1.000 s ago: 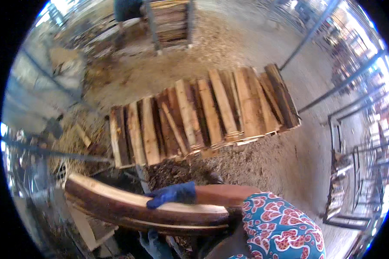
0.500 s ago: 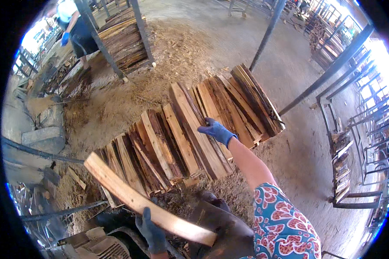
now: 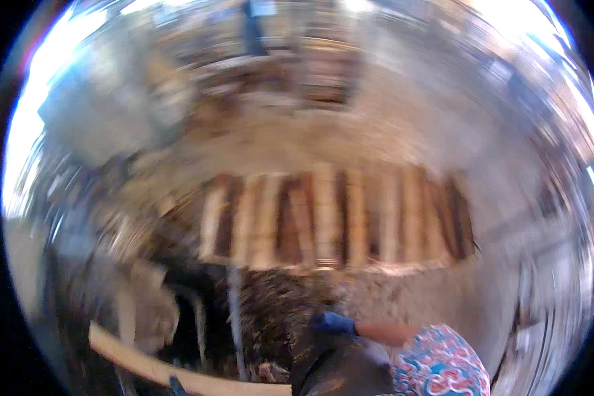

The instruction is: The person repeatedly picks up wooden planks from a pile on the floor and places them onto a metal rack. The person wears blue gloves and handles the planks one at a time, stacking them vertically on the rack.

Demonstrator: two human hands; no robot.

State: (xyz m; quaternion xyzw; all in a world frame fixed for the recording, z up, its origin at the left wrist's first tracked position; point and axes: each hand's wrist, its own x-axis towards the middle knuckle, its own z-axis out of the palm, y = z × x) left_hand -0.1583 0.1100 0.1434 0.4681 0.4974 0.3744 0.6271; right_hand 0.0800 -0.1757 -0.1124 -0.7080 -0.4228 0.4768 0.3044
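Note:
A long, pale wooden board point(image 3: 135, 358) slants across the lower left. My gloved left hand point(image 3: 176, 385) is on it at the bottom edge; only a dark fingertip shows over the board, and the rest of the hand is out of view. My right hand point(image 3: 334, 323), in a blue glove, is near my dark-clad lap point(image 3: 340, 366), its fingers smeared by motion. Beyond it lies a row of wooden boards point(image 3: 327, 218), side by side, some pale and some with dark bark edges.
Sawdust and wood scraps point(image 3: 270, 317) lie between me and the row. At the lower left stands a blurred machine part point(image 3: 145, 310), with a thin metal bar point(image 3: 235, 317) beside it. Another person point(image 3: 254, 26) is at the far top, near a wood stack point(image 3: 329, 72).
My view has swung left, so the row looks level. My right hand has left the boards and come back toward my lap. The held board is now lower and farther left.

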